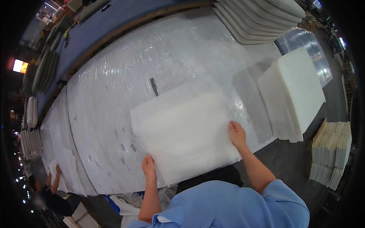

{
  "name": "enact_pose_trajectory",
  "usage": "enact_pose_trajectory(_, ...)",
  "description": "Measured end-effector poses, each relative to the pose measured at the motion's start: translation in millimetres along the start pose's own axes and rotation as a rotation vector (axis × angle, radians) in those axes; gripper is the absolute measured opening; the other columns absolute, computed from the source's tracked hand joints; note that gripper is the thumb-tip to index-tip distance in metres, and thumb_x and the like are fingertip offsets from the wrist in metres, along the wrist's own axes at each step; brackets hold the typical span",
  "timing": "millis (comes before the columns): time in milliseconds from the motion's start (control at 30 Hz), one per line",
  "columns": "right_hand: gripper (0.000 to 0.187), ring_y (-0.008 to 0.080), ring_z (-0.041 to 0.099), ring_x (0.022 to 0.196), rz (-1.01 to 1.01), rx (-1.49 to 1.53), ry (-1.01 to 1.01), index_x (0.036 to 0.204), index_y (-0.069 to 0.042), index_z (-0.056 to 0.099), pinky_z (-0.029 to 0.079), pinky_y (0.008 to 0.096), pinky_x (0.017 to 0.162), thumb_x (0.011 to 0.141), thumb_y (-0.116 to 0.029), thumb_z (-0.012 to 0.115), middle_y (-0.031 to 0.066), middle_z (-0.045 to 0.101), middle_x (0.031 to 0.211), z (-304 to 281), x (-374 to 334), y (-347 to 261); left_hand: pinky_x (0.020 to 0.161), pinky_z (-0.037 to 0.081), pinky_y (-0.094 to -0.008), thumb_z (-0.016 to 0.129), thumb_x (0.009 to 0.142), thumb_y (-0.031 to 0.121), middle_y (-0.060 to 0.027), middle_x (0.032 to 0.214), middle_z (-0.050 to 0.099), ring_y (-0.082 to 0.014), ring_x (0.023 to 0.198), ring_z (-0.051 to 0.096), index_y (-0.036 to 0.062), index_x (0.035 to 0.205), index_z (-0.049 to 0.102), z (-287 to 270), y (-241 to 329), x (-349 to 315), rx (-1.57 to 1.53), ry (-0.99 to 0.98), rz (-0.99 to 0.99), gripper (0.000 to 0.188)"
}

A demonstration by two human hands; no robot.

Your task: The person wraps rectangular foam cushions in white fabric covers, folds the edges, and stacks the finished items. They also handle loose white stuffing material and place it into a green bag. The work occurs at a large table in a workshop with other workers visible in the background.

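Observation:
In front of me a thick, soft white pad (186,135) lies on a thin, pale sheet (163,99), whose border shows beyond the pad's far and left sides. At the near left corner, my left hand (149,167) is closed, its fingers curled at the white edge. My right hand (237,135) pinches the right edge, farther from my body. Exactly which layers lie between the fingers is hard to make out. Both rest on a large worktable wrapped in shiny clear plastic (110,83).
At right stands a stack of white pads (292,91); a taller stack (258,19) sits at the far right. Bundled white pieces (330,155) stand beyond the table's right side. A blue-covered table (125,19) runs along the back. Another person (57,197) works at the far left.

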State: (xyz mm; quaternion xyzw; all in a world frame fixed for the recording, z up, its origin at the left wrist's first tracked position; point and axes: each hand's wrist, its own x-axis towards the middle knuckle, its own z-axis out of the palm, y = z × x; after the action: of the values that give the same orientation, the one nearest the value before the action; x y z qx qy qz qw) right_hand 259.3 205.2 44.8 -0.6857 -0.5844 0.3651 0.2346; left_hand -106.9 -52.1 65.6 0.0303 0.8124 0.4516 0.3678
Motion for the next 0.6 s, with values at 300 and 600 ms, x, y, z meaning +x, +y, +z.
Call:
enact_pose_trajectory(300,0.059,0.0333,0.066,0.112,0.364,0.075,-0.223,0.124,0.003,0.068,0.048,0.0397,0.1,0.104,-0.05,0.049,0.0217,0.07,0.122,19.8,10.7,-20.7,0.088,0.051,-0.0321,0.047,0.109,0.035,-0.0092,0.113,0.068,-0.0179,0.099,0.063,-0.0064,0.122,0.064,21.8,5.6,8.8,-0.097,-0.031,-0.249,0.047)
enact_pose_trajectory(600,0.076,0.0271,0.063,0.113,0.531,0.11,-0.239,0.124,0.012,0.065,0.048,0.0381,0.098,0.103,-0.059,0.048,0.0224,0.069,0.12,32.9,33.4,-30.3,0.105,0.051,-0.0431,0.042,0.11,0.044,-0.0152,0.14,0.061,-0.0287,0.123,0.062,-0.0017,0.141,0.052,22.7,3.0,30.6,-0.593,-0.229,-0.353,0.056)
